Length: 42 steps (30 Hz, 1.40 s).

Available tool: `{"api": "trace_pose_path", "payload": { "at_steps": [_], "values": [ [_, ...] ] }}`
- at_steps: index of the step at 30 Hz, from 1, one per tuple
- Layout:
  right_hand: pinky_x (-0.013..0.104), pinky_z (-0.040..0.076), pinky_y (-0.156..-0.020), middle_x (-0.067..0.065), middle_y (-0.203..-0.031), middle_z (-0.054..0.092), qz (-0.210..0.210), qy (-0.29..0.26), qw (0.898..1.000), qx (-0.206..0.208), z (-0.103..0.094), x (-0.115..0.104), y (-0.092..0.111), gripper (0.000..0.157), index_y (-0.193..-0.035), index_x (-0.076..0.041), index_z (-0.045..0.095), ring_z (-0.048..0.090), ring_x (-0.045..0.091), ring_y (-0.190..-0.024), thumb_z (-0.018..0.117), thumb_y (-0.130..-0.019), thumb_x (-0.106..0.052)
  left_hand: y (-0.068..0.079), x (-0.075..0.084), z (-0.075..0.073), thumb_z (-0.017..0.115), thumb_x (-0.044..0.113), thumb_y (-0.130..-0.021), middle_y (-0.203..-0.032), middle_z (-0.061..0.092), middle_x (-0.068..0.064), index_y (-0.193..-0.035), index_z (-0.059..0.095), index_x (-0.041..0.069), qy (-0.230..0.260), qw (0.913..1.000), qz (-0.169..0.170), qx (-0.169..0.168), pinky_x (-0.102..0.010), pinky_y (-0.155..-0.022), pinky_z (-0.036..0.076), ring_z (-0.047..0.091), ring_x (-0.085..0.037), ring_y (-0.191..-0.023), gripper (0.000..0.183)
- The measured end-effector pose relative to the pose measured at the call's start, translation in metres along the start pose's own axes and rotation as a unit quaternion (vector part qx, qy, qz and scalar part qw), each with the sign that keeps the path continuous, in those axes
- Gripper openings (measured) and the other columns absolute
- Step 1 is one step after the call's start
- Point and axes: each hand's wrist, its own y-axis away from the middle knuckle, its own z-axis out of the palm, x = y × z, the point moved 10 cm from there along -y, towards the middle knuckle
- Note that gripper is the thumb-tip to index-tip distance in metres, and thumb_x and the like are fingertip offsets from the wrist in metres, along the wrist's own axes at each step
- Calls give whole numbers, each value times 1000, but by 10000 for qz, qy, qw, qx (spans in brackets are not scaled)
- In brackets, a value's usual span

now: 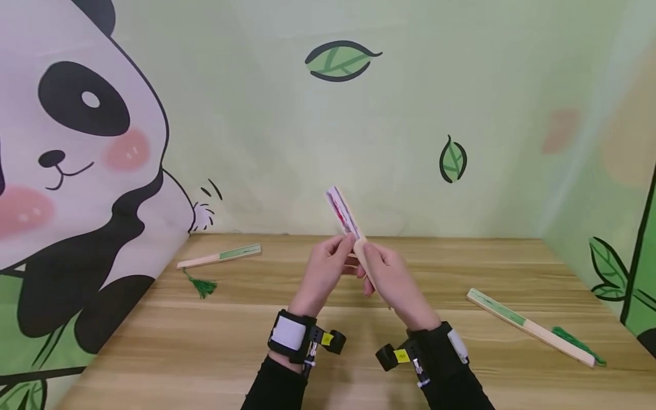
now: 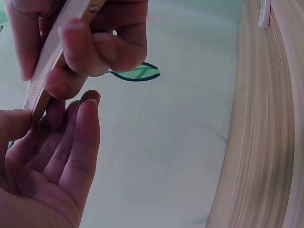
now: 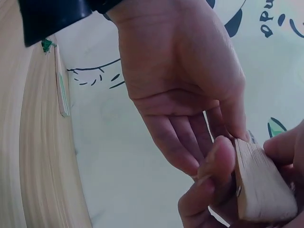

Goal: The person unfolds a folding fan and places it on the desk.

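A folded folding fan with a pale wooden guard and a purple, white and red printed part is held up, tilted, above the table's middle. My left hand pinches it between thumb and fingers near its middle. Lower down, by the handle end, my right hand grips it, thumb on the near side. The left wrist view shows the fan's wooden side with the right fingers curled about it. In the right wrist view, a metal rivet shows on the wooden handle. My fingers hide part of the fan.
On the wood-grain table, a folded fan with a green tassel lies at back left. Another folded fan with a green tassel lies at right. Behind stands a green backdrop with a printed panda.
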Motion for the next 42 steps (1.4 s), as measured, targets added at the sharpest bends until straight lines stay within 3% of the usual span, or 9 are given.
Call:
{"api": "trace_pose_path", "payload": {
  "at_steps": [9, 15, 26, 31, 38, 42],
  "values": [
    [34, 54, -61, 19, -89, 60, -136, -35, 9994, 316, -2, -7, 1, 36, -119, -4, 64, 61, 28, -62, 41, -107, -29, 0, 6, -3, 52, 31, -103, -99, 68, -14, -113, 68, -1, 21, 10000, -51, 62, -36, -75, 58, 68, -21, -79, 37],
    [41, 58, -66, 21, -88, 61, -252, -100, 9980, 565, -10, -12, 3, 34, -118, 2, 63, 64, 28, -64, 42, -107, -22, -1, 10, 4, 49, 27, -104, -104, 68, -14, -116, 67, -1, 19, 9999, 60, -138, -37, -74, 58, 67, -20, -83, 35],
    [38, 59, -67, 20, -89, 64, -180, -304, 9958, 840, -8, -12, 7, 34, -120, 1, 64, 69, 29, -68, 43, -106, -22, 4, 9, 0, 47, 31, -105, -104, 68, -14, -119, 66, 1, -173, 9996, 77, -208, -39, -75, 58, 66, -32, -92, 38],
    [37, 59, -66, 21, -90, 66, -244, -304, 9941, 1013, -8, -12, 9, 35, -118, 2, 65, 70, 28, -68, 42, -106, -22, 6, 11, 0, 45, 29, -106, -106, 67, -14, -121, 64, 0, -134, 9995, 84, -269, -36, -74, 57, 65, -30, -94, 38],
    [44, 59, -64, 22, -98, 68, -439, -46, 9899, 1345, -16, -14, 9, 37, -122, 1, 63, 71, 27, -66, 43, -106, -26, 4, 15, -2, 50, 27, -104, -107, 67, -14, -119, 65, -1, -60, 9995, 289, -73, -36, -71, 58, 67, -25, -91, 35],
    [41, 59, -61, 22, -99, 66, -447, 5, 9882, 1468, -22, -13, 11, 37, -122, 2, 61, 71, 27, -66, 41, -107, -25, 4, 14, -3, 53, 27, -103, -102, 69, -14, -114, 67, -1, -70, 9997, 250, 51, -35, -68, 57, 68, -28, -92, 33]
  ]
}}
